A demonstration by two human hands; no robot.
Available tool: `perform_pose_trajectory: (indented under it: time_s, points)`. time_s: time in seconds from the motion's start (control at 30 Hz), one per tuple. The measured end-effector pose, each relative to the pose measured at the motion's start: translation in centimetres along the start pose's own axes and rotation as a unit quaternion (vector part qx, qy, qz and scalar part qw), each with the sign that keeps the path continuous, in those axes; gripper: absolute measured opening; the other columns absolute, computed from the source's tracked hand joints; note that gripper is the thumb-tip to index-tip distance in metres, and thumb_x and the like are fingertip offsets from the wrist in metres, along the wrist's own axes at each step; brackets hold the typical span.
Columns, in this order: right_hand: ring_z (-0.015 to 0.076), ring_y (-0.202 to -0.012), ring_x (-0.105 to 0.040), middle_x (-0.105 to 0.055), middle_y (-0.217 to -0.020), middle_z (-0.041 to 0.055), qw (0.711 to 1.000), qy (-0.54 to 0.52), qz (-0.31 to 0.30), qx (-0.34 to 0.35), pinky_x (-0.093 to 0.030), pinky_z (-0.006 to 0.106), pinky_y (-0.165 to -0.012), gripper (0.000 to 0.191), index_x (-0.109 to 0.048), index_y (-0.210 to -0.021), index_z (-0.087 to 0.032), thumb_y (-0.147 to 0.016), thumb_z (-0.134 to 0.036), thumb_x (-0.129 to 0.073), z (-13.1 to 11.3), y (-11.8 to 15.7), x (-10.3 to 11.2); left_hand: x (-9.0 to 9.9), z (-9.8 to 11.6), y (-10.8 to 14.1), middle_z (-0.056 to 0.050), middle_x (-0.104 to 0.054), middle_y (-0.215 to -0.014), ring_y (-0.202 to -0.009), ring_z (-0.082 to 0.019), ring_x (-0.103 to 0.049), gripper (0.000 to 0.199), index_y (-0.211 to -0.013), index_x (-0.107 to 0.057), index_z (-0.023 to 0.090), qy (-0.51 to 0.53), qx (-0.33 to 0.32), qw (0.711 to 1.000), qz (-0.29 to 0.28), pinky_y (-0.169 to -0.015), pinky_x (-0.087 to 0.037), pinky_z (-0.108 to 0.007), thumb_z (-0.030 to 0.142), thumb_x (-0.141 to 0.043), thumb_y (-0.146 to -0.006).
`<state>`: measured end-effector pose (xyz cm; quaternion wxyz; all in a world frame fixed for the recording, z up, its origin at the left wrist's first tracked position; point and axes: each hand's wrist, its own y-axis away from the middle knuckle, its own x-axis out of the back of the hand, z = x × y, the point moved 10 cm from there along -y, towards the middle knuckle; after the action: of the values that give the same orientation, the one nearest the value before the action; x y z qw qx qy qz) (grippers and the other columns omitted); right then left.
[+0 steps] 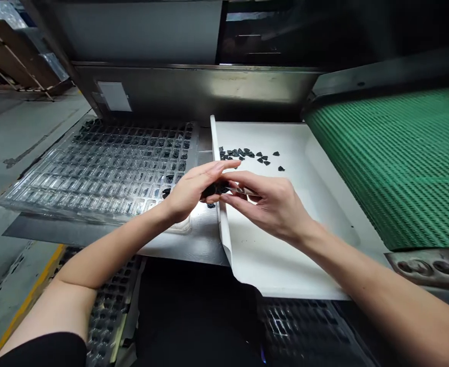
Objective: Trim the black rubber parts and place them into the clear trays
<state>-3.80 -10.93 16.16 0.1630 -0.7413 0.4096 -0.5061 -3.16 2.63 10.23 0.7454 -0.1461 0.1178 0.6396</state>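
Observation:
My left hand (192, 187) is cupped around some small black parts (210, 190), over the gap between the clear tray and the white tray. In my right hand (272, 201) a thin, pointed metal tool that looks like tweezers (240, 190) is pinched, its tip reaching the parts in my left palm. The two hands nearly touch, and my fingers hide much of the parts. More black pieces (246, 152), roughly triangular, lie scattered in the white tray (285, 255) behind my hands. To the left, a clear plastic tray (94, 178) has black parts in many of its back and right-hand pockets.
A green conveyor belt (400, 158) slopes along the right side. A metal machine panel (186, 92) stands behind the trays. Below the work surface are more pocketed trays (109, 306) with black parts. A metal plate with round buttons (427, 267) sits at the right.

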Motion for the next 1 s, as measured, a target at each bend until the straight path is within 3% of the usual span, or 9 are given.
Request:
perform_pose_trajectory:
  time_s: [0.13, 0.27, 0.43, 0.6, 0.73, 0.87, 1.0]
  points:
    - [0.0078, -0.075, -0.072, -0.086, -0.102, -0.0005, 0.999, -0.046, 0.007, 0.002, -0.056, 0.02, -0.072, 0.029, -0.084, -0.131, -0.014, -0.103, -0.008, -0.08, 0.1, 0.1, -0.1, 0.4, 0.1, 0.6, -0.015, -0.081, -0.106, -0.074, -0.016, -0.063, 0.043, -0.128, -0.091, 0.014, 0.018, -0.01, 0.999, 0.029, -0.055, -0.038, -0.025, 0.046, -0.087, -0.099]
    - [0.0072, -0.073, -0.072, -0.086, -0.104, 0.0018, 0.997, -0.068, 0.043, 0.021, -0.057, 0.019, -0.072, 0.02, -0.083, -0.128, -0.013, -0.109, -0.019, -0.079, -0.4, -0.1, 0.4, 1.1, -0.2, 0.7, -0.01, -0.074, -0.091, -0.059, -0.009, -0.046, 0.04, -0.125, -0.091, 0.013, 0.008, 0.012, 1.0, 0.027, -0.052, -0.033, -0.024, 0.041, -0.088, -0.097]
    - [0.0092, -0.073, -0.071, -0.084, -0.095, 0.0014, 0.996, -0.067, 0.062, 0.022, -0.053, 0.022, -0.069, 0.026, -0.08, -0.129, -0.013, -0.112, -0.032, -0.079, -0.2, -0.1, 0.5, 2.3, -1.4, 1.2, -0.004, -0.063, -0.073, -0.053, -0.005, -0.033, 0.029, -0.092, -0.088, 0.014, -0.013, 0.07, 0.997, 0.024, -0.05, -0.023, -0.022, 0.041, -0.096, -0.09]
    - [0.0133, -0.09, -0.077, -0.086, -0.119, 0.0076, 0.993, -0.114, -0.014, -0.008, -0.057, 0.025, -0.081, 0.027, -0.078, -0.136, -0.013, -0.114, -0.029, -0.073, 0.6, 0.1, -1.3, 3.0, -3.1, 2.3, -0.007, -0.063, -0.068, -0.055, -0.008, -0.039, 0.045, -0.079, -0.085, 0.018, -0.013, 0.141, 0.99, 0.027, -0.047, -0.03, -0.02, 0.057, -0.106, -0.075]
    - [0.012, -0.089, -0.073, -0.084, -0.115, 0.0093, 0.985, -0.16, -0.055, -0.01, -0.054, 0.023, -0.085, 0.034, -0.077, -0.141, -0.005, -0.116, -0.028, -0.072, 0.4, 0.1, -2.0, 5.0, -3.7, 2.6, -0.007, -0.064, -0.07, -0.061, -0.013, -0.05, 0.043, -0.081, -0.089, 0.023, 0.0, 0.153, 0.985, 0.077, -0.047, -0.044, -0.02, 0.052, -0.113, -0.061]
    - [0.0096, -0.093, -0.069, -0.082, -0.114, 0.0082, 0.972, -0.223, -0.067, -0.015, -0.053, 0.02, -0.09, 0.035, -0.075, -0.142, -0.001, -0.116, -0.025, -0.072, 0.1, -0.1, -1.9, 5.7, -4.8, 2.6, -0.008, -0.069, -0.075, -0.066, -0.016, -0.054, 0.041, -0.096, -0.093, 0.027, 0.005, 0.177, 0.983, 0.045, -0.05, -0.05, -0.023, 0.05, -0.109, -0.065]
    - [0.0076, -0.083, -0.062, -0.078, -0.102, 0.0047, 0.963, -0.256, -0.083, -0.028, -0.051, 0.018, -0.083, 0.037, -0.075, -0.142, 0.002, -0.115, -0.023, -0.074, -0.2, -0.1, -2.0, 5.5, -4.9, 2.8, -0.007, -0.072, -0.076, -0.066, -0.016, -0.055, 0.047, -0.104, -0.094, 0.03, 0.006, 0.168, 0.985, 0.042, -0.051, -0.05, -0.025, 0.046, -0.109, -0.063]
